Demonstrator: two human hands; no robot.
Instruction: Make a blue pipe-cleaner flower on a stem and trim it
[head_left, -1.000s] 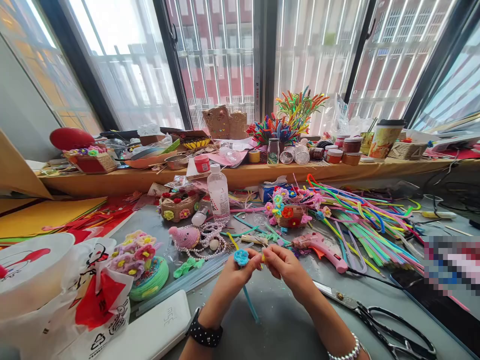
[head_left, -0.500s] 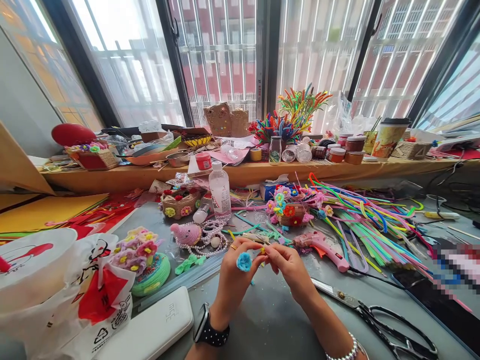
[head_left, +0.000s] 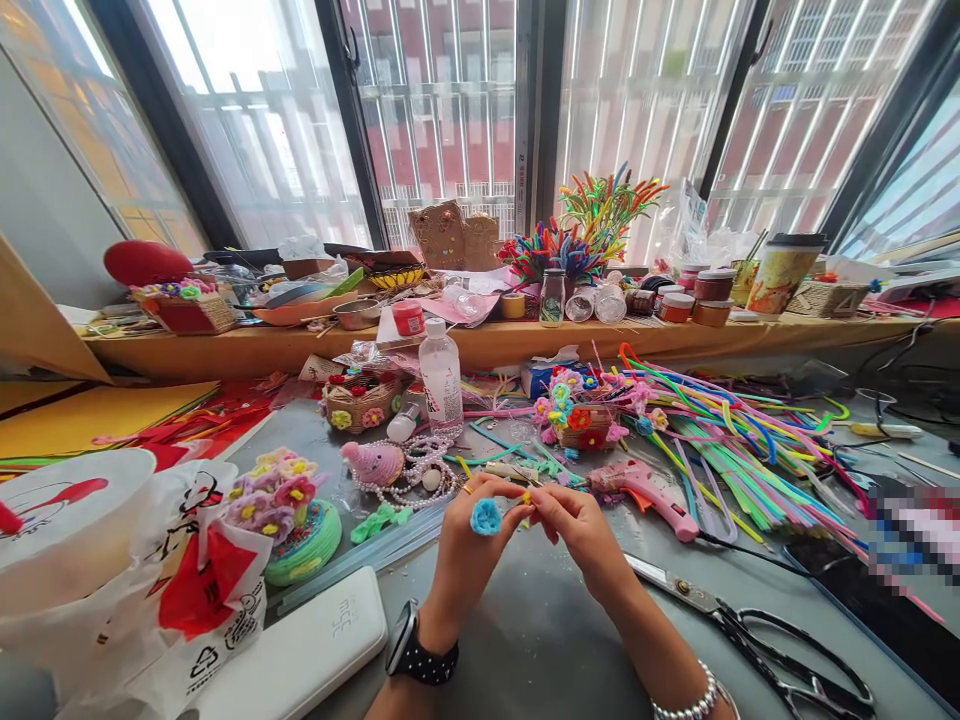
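Note:
My left hand [head_left: 466, 560] is closed, with a blue fuzzy pipe-cleaner flower [head_left: 486, 517] held against its fingers. The flower's stem is mostly hidden by the hand. Between the fingertips of both hands sits a small yellow pipe-cleaner piece [head_left: 526, 497]. My right hand [head_left: 581, 525] pinches that piece from the other side, thumb and forefinger together. Just beyond my right hand lies a pink glue gun [head_left: 645, 487] on the table. Large black-handled scissors [head_left: 720, 605] rest to the right of my right forearm.
Pipe cleaners [head_left: 750, 470] are heaped at the right, near a dark phone-like slab [head_left: 862, 610]. A plastic bottle [head_left: 441, 385], a pink crocheted figure [head_left: 375, 465] and bead strings stand ahead. A white case [head_left: 300, 650], a flower ornament [head_left: 307, 545] and a white tub [head_left: 82, 500] are at left.
Both hands stay at nearly the same place. The blue flower has tilted slightly and shifted up a little, and the yellow piece shows more between the fingertips.

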